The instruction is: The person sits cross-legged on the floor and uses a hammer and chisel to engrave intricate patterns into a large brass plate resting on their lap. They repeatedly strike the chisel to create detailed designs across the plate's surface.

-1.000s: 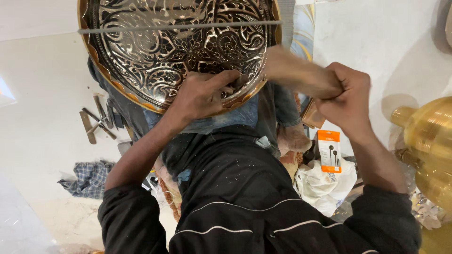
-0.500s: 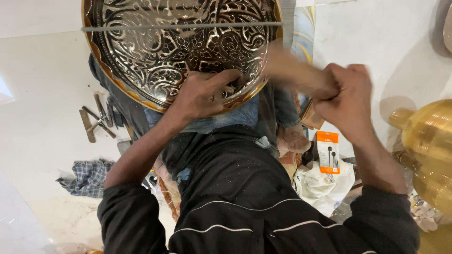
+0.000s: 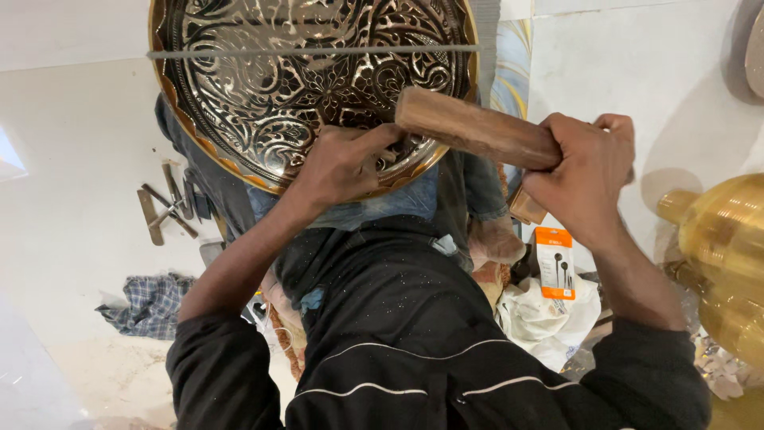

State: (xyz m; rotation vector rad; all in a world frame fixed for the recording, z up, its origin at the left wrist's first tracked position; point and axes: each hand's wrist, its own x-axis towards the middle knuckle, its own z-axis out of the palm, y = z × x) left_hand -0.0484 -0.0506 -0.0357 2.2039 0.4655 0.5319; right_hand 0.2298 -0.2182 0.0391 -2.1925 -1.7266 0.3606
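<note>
Mallet (image 3: 469,127) now crisp, lifted off the engraved brass tray (image 3: 310,87), right hand (image 3: 585,179) fisted round it. Left hand (image 3: 342,163) clenched at the tray's six o'clock rim; its tool hidden.

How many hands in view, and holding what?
2. Left hand rests on the engraved tray's lower rim; whether it pinches a tool is hidden. Right hand grips a wooden mallet beside the tray.

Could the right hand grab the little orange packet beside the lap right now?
Probably not right away: the right hand is wrapped around the wooden mallet. The orange packet lies uncovered just below that hand, so the path looks free once the hand is emptied.
</note>
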